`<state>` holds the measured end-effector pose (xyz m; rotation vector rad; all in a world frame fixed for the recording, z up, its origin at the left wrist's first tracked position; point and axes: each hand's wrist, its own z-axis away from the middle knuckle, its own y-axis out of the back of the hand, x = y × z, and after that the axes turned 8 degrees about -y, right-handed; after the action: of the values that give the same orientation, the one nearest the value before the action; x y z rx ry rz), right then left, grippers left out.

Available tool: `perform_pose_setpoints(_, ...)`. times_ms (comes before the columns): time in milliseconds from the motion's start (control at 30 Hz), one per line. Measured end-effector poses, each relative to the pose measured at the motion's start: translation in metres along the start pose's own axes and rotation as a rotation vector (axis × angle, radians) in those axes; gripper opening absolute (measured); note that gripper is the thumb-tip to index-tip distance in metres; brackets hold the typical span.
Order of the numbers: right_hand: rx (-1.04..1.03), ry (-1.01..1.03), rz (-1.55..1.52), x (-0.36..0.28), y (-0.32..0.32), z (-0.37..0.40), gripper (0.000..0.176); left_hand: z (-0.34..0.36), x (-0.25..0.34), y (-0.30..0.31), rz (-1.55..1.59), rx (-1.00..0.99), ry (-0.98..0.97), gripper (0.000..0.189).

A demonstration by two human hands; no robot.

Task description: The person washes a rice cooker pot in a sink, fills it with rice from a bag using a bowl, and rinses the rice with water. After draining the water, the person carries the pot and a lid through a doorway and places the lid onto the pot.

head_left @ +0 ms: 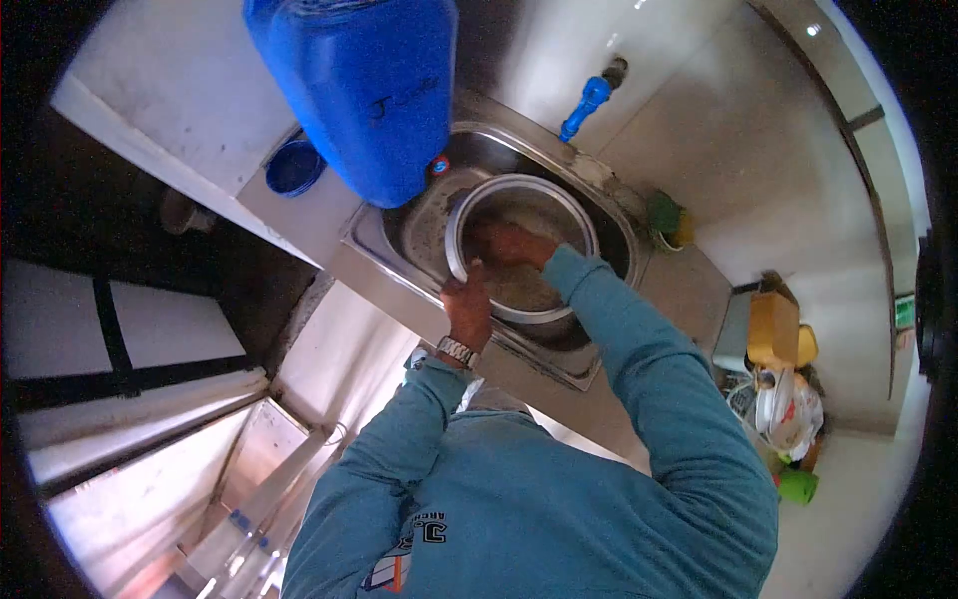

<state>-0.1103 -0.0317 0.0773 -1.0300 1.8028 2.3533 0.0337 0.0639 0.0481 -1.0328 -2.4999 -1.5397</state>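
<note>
Person at a sink (414, 225), both sleeves pointing forward; a metal bowl (519, 181) sits inside the basin, and that bowl is the thing being worked on. Left hand (467, 301) is at the bowl's near-left edge, thumb up at the rim, fingers apparently closed around it; a watch (459, 350) on that wrist. Right hand (514, 245) is down inside the bowl, over or in brownish, murky contents; its fingers are dark and blurred, so cannot tell whether they are spread, bunched or holding anything. Contents can't be made out either, maybe water with something in it. Step in hand reads as hand work inside the bowl, likely stirring or rubbing, with the left as the steadying hand. The next move seems to call for a firm left grip so the bowl doesn't slide or tip, and for the right fingers to stay low and within the rim. Big blue jerrycan (369, 110) stands at the sink's left side, close to the bowl, leaving little elbow room there; blue tap (589, 105) is on the wall beyond, not directly over the bowl.
</note>
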Motion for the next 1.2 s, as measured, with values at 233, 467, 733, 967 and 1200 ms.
perform_pose_setpoints(233, -0.375, -0.253, 0.178, -0.070, 0.043, 0.060, 0.029, -0.036, -0.007, 0.057, 1.022, -0.133, 0.846, 0.059)
perform_pose_setpoints(467, -0.162, -0.413, -0.333, -0.101, 0.012, 0.076, 0.027, -0.043, -0.018, 0.084, 0.871, -0.202, 0.505, 0.063)
perform_pose_setpoints(733, 0.113, -0.306, 0.547, -0.064, 0.057, 0.088, 0.041, -0.049, -0.030, 0.087, 1.246, -0.305, 0.840, 0.059)
perform_pose_setpoints(967, 0.096, -1.052, -0.112, -0.096, 0.031, 0.076, 0.086, -0.052, -0.032, 0.089, 1.187, -0.272, 0.568, 0.060)
perform_pose_setpoints(1200, 0.229, -0.925, -0.341, -0.116, -0.004, 0.071, 0.086, -0.054, -0.010, 0.108, 1.070, -0.358, 0.608, 0.068)
